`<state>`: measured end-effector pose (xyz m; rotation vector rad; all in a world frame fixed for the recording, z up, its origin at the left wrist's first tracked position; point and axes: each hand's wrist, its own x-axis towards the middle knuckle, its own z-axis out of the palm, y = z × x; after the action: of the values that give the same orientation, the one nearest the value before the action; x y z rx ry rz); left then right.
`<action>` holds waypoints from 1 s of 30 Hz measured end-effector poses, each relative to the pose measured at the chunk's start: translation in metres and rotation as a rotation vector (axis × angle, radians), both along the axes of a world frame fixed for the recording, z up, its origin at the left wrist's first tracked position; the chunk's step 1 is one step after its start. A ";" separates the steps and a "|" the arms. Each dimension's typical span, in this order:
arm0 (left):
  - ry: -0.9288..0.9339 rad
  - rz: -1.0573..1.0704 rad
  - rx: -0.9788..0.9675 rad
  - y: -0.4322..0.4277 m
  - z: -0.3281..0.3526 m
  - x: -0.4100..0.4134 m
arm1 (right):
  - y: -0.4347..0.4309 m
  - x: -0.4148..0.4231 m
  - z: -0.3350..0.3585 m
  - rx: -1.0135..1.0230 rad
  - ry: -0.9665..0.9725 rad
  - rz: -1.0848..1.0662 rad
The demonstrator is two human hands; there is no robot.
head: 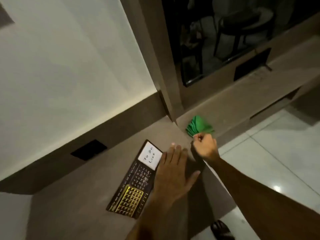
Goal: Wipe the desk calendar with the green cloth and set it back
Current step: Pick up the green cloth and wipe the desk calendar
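The desk calendar [134, 184] lies flat on the brown counter, a long black card with gold grids and a white "To Do List" note at its far end. My left hand [173, 174] rests flat with spread fingers on the calendar's right edge and the counter beside it. My right hand [205, 146] is closed on one end of the green cloth [199, 126]. The bunched cloth fans out beyond my fist, near the counter's corner by the pillar.
The counter [83, 196] meets a white wall at the left, with a dark socket plate [89, 149] in the low back panel. A brown pillar [166, 66] rises behind the cloth. White floor tiles [270, 153] lie to the right, with a dark sandal [222, 230] below.
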<state>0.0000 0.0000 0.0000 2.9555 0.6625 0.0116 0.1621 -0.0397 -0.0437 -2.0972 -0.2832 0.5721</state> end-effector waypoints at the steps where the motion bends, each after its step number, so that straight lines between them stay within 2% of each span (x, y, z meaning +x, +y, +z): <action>1: 0.040 0.000 -0.036 0.000 -0.020 0.003 | -0.001 0.007 -0.013 -0.006 -0.023 -0.012; 6: 0.134 0.012 -0.140 0.004 -0.101 -0.001 | 0.021 0.048 -0.083 -0.183 -0.284 0.033; 9: 0.097 0.002 -0.152 0.005 -0.124 -0.006 | 0.033 0.068 -0.108 -0.319 -0.407 -0.108; 11: 0.075 0.012 -0.161 0.008 -0.133 -0.005 | 0.039 0.082 -0.115 -0.332 -0.424 -0.191; 15: 0.077 0.018 -0.135 0.008 -0.139 -0.005 | 0.050 0.119 -0.118 -0.235 -0.289 -0.258; 18: 0.087 0.012 -0.139 0.009 -0.142 -0.004 | 0.057 0.135 -0.119 -0.149 -0.144 -0.115; 21: 0.101 0.013 -0.141 0.009 -0.140 -0.003 | 0.066 0.143 -0.114 -0.007 0.106 -0.033; 23: 0.108 0.009 -0.147 0.009 -0.138 -0.003 | 0.070 0.143 -0.110 -0.014 0.186 0.018; 27: 0.155 0.009 -0.185 0.010 -0.132 -0.002 | 0.067 0.126 -0.089 -0.004 0.150 -0.016; 30: 0.204 0.013 -0.259 0.011 -0.120 -0.002 | 0.047 0.094 -0.055 0.260 0.092 -0.099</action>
<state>-0.0025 0.0108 -0.1196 2.7237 0.6517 -0.3515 0.2566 0.0076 -0.0982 -1.8187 -0.1891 0.5403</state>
